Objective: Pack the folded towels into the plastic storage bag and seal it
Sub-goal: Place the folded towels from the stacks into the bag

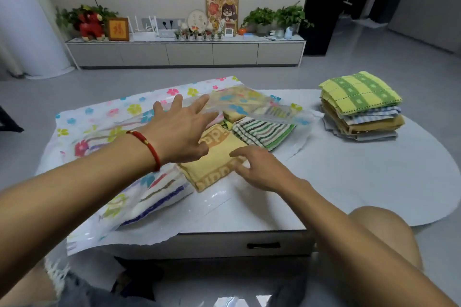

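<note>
A clear plastic storage bag (99, 117) printed with coloured flowers lies across the white table (374, 177). Its mouth faces right, and the upper flap (249, 102) is raised. My left hand (179, 129), fingers spread, reaches into the mouth under that flap. A folded yellow towel (214, 164) lies at the opening, and my right hand (259, 169) presses on its near corner. A green-striped towel (264, 132) sits beside it inside the mouth. More folded towels show through the plastic. A stack of folded towels (361, 107) waits at the table's far right, topped by a green-yellow one.
The table has a drawer with a dark handle (263, 245) at its front edge. My knees (379, 232) are close below the table. A low TV cabinet (184, 52) with plants and ornaments stands across the grey floor.
</note>
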Tool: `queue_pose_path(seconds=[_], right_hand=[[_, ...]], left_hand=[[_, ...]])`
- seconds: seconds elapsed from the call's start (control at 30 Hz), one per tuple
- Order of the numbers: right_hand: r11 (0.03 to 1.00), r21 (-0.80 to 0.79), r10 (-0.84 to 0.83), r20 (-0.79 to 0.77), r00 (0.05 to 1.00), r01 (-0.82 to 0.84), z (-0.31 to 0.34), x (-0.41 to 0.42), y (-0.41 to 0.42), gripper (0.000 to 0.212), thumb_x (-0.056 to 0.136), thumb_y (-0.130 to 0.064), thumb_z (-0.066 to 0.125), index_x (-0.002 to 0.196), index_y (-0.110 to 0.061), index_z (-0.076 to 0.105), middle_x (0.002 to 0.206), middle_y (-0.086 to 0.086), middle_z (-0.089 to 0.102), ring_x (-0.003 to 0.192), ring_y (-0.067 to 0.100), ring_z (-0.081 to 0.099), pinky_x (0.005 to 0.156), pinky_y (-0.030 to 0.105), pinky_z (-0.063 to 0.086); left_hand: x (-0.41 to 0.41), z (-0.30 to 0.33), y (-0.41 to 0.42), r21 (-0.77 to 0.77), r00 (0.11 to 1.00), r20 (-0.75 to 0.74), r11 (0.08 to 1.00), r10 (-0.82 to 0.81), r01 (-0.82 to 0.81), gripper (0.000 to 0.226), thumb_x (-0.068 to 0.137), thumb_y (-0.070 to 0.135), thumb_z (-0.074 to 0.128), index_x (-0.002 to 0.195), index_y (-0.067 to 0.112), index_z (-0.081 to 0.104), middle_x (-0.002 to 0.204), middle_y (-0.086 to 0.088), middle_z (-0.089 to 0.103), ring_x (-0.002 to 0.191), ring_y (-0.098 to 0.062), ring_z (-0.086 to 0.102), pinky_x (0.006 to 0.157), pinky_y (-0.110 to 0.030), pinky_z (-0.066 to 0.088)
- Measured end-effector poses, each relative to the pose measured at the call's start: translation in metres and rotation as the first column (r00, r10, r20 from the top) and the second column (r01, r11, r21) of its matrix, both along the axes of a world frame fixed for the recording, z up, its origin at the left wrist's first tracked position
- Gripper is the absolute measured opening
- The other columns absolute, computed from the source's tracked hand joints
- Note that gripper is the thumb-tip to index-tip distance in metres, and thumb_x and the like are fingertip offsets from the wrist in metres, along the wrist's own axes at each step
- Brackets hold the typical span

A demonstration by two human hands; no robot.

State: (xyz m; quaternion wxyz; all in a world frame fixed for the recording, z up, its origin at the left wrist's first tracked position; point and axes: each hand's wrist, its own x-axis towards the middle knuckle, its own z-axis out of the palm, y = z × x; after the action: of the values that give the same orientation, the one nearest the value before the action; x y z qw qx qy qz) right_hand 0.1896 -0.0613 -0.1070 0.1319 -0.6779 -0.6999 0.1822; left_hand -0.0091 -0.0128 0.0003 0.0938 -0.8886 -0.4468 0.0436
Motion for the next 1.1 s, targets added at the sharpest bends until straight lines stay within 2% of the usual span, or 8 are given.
queue_pose_path(seconds=[0.13,0.3,0.43,0.57,0.73,0.83,0.93,1.1], right_hand=[[0.946,0.055,-0.318,-0.046,0.947,0.321,0.027,0.102,-0.008,0.024,0.094,-0.028,0.062,0.110,-0.022,0.078,0.109,0.004,0.078,0.101,0.025,0.070,0.085,0.033,0.054],[0.713,0.298,-0.634,-0.114,0.765,0.635,0.038,0.222,0.013,0.033,0.095,-0.018,0.058,0.124,-0.012,0.072,0.118,0.018,0.074,0.108,0.037,0.067,0.089,0.040,0.055],[0.623,0.364,-0.747,0.017,0.664,0.692,0.039,0.294,0.049,0.041,0.100,-0.025,0.055,0.141,-0.021,0.061,0.142,0.020,0.058,0.131,0.041,0.050,0.107,0.049,0.044],[0.618,0.211,-0.779,0.033,0.627,0.757,0.040,0.341,0.084,0.054,0.105,-0.044,0.046,0.157,-0.036,0.034,0.157,0.023,0.036,0.145,0.044,0.030,0.118,0.054,0.022],[0.604,0.144,-0.797,0.087,0.598,0.784,0.043,0.360,0.104,0.054,0.091,-0.046,0.074,0.140,-0.034,0.053,0.141,0.024,0.052,0.140,0.046,0.038,0.119,0.066,0.011],[0.630,0.082,-0.776,0.027,0.630,0.772,0.062,0.358,0.107,0.059,0.080,-0.032,0.088,0.131,-0.034,0.058,0.140,0.017,0.054,0.131,0.041,0.049,0.117,0.056,0.030],[0.708,-0.093,-0.706,-0.094,0.702,0.700,0.084,0.358,0.101,0.063,0.077,-0.015,0.090,0.132,-0.027,0.060,0.133,0.012,0.058,0.114,0.035,0.059,0.093,0.044,0.052],[0.792,-0.283,-0.595,-0.557,0.580,0.541,0.123,0.341,0.049,0.043,0.081,0.000,0.079,0.115,-0.026,0.073,0.122,0.019,0.072,0.095,0.033,0.072,0.082,0.042,0.063]], left_hand=[[0.036,-0.013,0.013,0.038,0.997,0.015,0.996,-0.075,0.075,0.071,0.086,0.048,0.054,0.149,0.042,0.022,0.165,0.000,-0.002,0.146,-0.045,0.009,0.106,-0.074,0.022],[0.088,-0.019,0.035,0.077,0.988,-0.008,0.985,-0.156,0.156,0.066,0.083,0.050,0.052,0.146,0.044,0.030,0.165,0.002,0.005,0.145,-0.046,0.011,0.104,-0.074,0.024],[0.116,-0.018,0.055,0.069,0.985,0.010,0.983,-0.170,0.169,0.060,0.083,0.053,0.056,0.140,0.044,0.042,0.164,0.000,0.012,0.145,-0.043,0.011,0.105,-0.073,0.025],[0.123,-0.017,0.068,0.024,0.983,0.114,0.990,-0.143,0.141,0.062,0.079,0.057,0.059,0.138,0.045,0.046,0.164,0.001,0.014,0.148,-0.041,0.006,0.106,-0.072,0.028],[0.121,-0.020,0.070,0.008,0.974,0.189,0.993,-0.121,0.122,0.063,0.078,0.058,0.060,0.138,0.047,0.044,0.163,0.002,0.016,0.148,-0.038,0.009,0.108,-0.067,0.031],[0.118,-0.023,0.066,0.015,0.977,0.183,0.994,-0.107,0.106,0.065,0.080,0.058,0.058,0.141,0.050,0.038,0.164,0.002,0.013,0.149,-0.036,0.009,0.109,-0.065,0.031],[0.112,-0.021,0.058,0.010,0.983,0.162,0.996,-0.088,0.088,0.067,0.081,0.058,0.057,0.143,0.051,0.033,0.164,0.001,0.013,0.148,-0.037,0.014,0.109,-0.064,0.032],[0.095,-0.018,0.043,0.035,0.992,0.083,0.995,-0.096,0.093,0.069,0.082,0.054,0.057,0.145,0.047,0.030,0.163,0.003,0.014,0.145,-0.039,0.017,0.106,-0.070,0.030]])
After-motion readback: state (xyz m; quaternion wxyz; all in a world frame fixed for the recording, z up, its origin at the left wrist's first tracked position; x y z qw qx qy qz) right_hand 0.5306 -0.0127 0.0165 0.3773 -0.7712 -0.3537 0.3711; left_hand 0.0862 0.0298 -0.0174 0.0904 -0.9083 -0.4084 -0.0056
